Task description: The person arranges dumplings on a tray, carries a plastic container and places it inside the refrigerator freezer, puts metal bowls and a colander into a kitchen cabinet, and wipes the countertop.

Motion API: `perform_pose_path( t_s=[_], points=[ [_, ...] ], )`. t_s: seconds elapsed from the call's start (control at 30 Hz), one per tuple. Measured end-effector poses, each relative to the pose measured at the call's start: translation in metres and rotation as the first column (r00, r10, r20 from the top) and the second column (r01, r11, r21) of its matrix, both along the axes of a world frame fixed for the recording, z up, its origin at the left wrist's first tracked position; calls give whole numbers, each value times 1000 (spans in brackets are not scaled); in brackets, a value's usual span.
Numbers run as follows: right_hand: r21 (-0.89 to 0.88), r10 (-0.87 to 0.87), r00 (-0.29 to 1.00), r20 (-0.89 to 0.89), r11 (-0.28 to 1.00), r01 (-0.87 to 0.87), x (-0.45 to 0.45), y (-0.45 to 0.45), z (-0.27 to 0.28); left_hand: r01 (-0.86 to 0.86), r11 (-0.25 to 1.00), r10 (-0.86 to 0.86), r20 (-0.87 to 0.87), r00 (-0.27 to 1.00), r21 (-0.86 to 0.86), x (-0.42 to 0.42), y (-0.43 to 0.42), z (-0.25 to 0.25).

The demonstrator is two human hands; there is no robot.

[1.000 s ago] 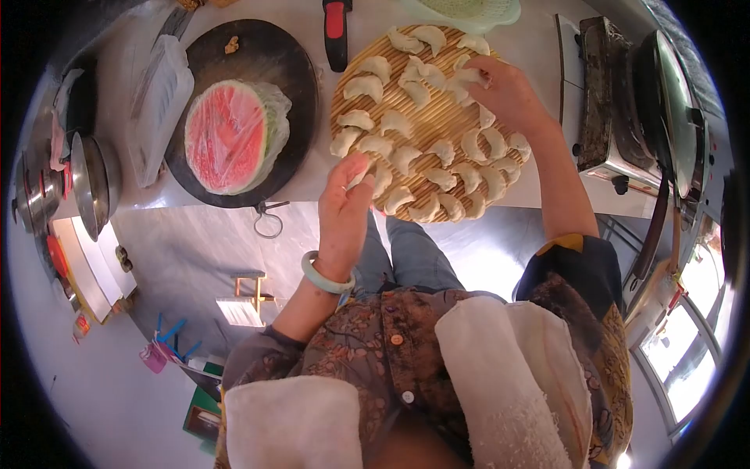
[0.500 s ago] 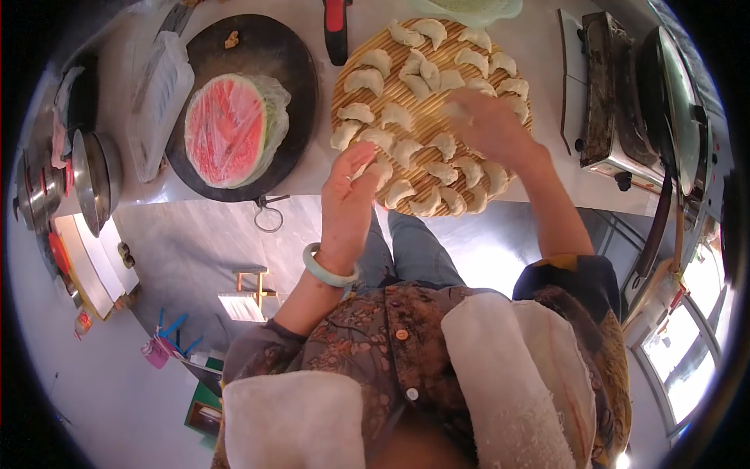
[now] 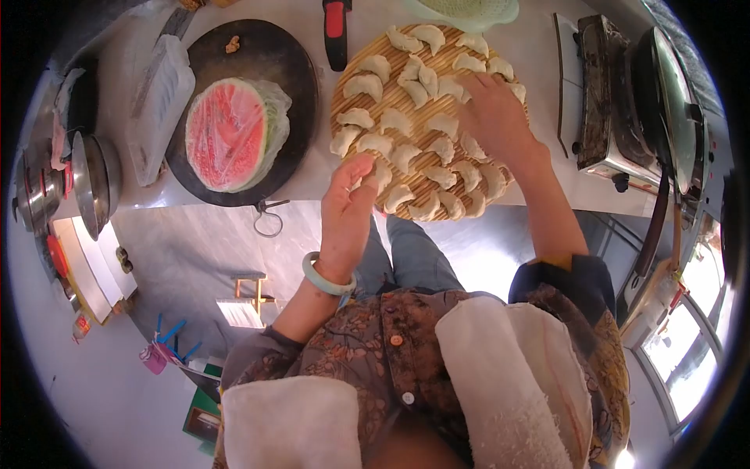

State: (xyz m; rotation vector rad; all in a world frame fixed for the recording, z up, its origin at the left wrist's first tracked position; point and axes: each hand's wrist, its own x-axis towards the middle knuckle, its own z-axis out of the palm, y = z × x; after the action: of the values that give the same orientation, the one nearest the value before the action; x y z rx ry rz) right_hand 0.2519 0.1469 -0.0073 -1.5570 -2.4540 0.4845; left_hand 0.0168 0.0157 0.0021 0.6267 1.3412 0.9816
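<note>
Several pale crescent dumplings (image 3: 395, 121) lie spread over a round bamboo tray (image 3: 422, 173) at the counter's front edge. My left hand (image 3: 348, 205), with a pale bangle on its wrist, grips the tray's left rim, thumb and fingers beside a dumpling (image 3: 380, 176). Over the tray's right side, my right hand (image 3: 500, 121) lies palm down with its fingers stretched toward the far side. Its fingertips reach a dumpling (image 3: 451, 87) and cover part of others. Nothing shows gripped in that hand.
Left of the tray, a wrapped watermelon half (image 3: 226, 137) sits on a dark round board (image 3: 293, 70). A black-and-red handle (image 3: 336, 35) lies between them. A green basket (image 3: 469, 9) is at the back. A gas stove (image 3: 601, 94) with a lidded pan (image 3: 676, 109) stands right.
My right hand has shifted slightly right, its fingers now stretched out. A dumpling shows left of it where bamboo was visible before. My left hand stays at the rim.
</note>
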Motion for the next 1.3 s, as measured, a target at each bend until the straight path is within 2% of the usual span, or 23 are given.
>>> perform_pose_path(
  t_s=[0.07,0.27,0.37,0.47,0.5,0.57,0.67,0.77,0.87,1.0,1.07,1.17,1.27,1.3],
  points=[
    [73,70,997,15,995,-71,-5,15,-3,13,1000,-13,-6,1000,-5,-1,2,2],
    [-12,98,979,180,995,-97,-4,24,-22,-36,999,35,28,999,40,5,-2,-3],
    [-26,86,992,93,996,-83,5,24,-10,-40,999,43,90,995,-25,4,-1,3],
    [12,78,958,-275,997,-78,11,25,-11,-24,1000,23,32,999,15,0,-2,0],
    [-135,-98,925,-367,990,52,12,26,-11,-18,1000,18,23,1000,7,-1,-2,-1],
    [-439,-456,766,-454,862,253,17,31,-10,-3,1000,3,6,1000,-5,-2,0,-1],
    [-617,-636,469,-613,756,218,29,45,-4,-31,1000,31,52,998,-3,-1,1,-1],
    [-607,-621,535,-573,760,233,34,50,-7,-23,999,24,32,999,-27,0,2,0],
    [-447,-441,783,-438,863,236,24,53,-10,-31,999,32,30,999,-18,1,0,-2],
    [-279,-288,934,-212,934,225,4,59,-6,5,1000,-5,5,1000,-2,3,-3,-1],
    [-169,-208,975,-81,967,192,-5,64,-8,12,1000,-12,12,1000,5,3,-6,-7],
    [-99,-138,990,-33,986,134,-11,66,-24,27,999,-27,11,1000,-26,2,-7,-5],
    [-164,-137,990,45,976,143,-19,61,-20,40,999,-40,-8,999,6,0,-10,-9],
    [-170,-128,992,23,977,130,-20,60,-23,36,999,-36,-8,999,3,0,-11,-8]
  ],
)
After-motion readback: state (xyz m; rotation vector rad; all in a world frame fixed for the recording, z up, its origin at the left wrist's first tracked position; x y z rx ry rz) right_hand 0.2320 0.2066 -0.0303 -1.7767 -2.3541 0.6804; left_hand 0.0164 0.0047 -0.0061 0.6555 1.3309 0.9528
